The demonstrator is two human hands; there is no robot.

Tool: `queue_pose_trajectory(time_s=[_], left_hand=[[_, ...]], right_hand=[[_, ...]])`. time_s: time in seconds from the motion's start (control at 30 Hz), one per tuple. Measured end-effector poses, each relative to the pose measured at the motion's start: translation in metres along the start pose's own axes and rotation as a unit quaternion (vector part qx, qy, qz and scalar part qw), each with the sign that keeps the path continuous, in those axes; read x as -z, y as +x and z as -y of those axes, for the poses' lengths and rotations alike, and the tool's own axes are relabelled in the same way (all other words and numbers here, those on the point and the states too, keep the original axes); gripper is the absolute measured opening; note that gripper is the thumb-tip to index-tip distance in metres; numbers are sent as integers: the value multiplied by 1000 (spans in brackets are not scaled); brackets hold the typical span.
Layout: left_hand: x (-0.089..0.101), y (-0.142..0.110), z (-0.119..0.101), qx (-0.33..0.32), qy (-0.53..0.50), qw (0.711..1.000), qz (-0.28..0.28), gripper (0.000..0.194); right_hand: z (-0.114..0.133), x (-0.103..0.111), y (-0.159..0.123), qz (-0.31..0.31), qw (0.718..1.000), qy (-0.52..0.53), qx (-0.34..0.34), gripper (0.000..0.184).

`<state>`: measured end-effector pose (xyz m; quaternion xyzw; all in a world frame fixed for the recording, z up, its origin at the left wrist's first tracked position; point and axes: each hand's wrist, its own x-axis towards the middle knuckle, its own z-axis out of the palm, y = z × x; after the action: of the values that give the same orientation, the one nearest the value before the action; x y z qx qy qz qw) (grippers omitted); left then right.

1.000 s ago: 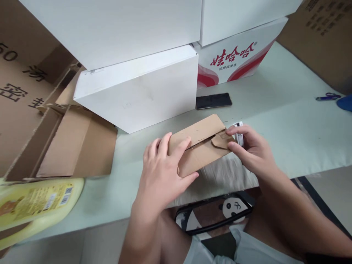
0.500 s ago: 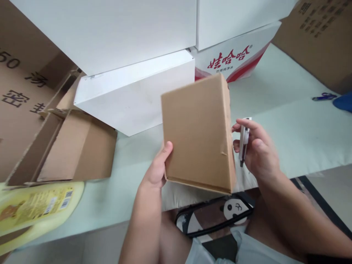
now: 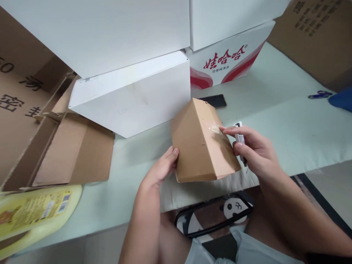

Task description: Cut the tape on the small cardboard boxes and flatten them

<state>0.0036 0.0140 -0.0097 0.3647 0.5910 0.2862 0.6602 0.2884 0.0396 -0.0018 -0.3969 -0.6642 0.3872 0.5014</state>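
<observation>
A small brown cardboard box [image 3: 189, 143] is tilted over the table near its front edge. My left hand [image 3: 165, 163] grips its left side, thumb on the near face and the other fingers mostly hidden. Clear shiny tape [image 3: 216, 129] shows on the box's right side. My right hand [image 3: 254, 148] holds a white utility knife [image 3: 239, 139] between thumb and fingers, its dark end pointing down. The index fingertip of that hand touches the box's side by the tape.
Beyond the box lies a black phone [image 3: 216, 101]. White boxes [image 3: 137, 102] are stacked behind, over a red-and-white carton [image 3: 225, 66]. Open cardboard [image 3: 79, 154] and a yellow bottle [image 3: 41, 209] stand at left. Blue scissors [image 3: 320, 94] lie on the pale tablecloth [image 3: 288, 121] at right.
The box has turned and dropped lower, bringing its taped right side into sight and uncovering the phone. My right index finger has moved left onto the box.
</observation>
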Motion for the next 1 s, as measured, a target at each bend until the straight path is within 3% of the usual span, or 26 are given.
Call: queue_pose_trajectory(time_s=[0.23,0.33,0.47,0.63,1.0], left_hand=[[9,8,-1,-47,109,982,-145,75],[9,4,-5,-138,102,966,-194,59],[4,-9,-11,-271,79,950,-134,66],[-5,-14,-11,-250,107,961,-44,66],[-11,-18,-12,-268,91,959,-31,67]], right_hand=[[4,-4,-1,95,995,36,10,33],[5,-4,0,113,993,23,14,34],[3,-6,-1,130,991,21,25,33],[2,-6,-1,126,992,14,14,28],[1,-4,0,128,992,18,1,23]])
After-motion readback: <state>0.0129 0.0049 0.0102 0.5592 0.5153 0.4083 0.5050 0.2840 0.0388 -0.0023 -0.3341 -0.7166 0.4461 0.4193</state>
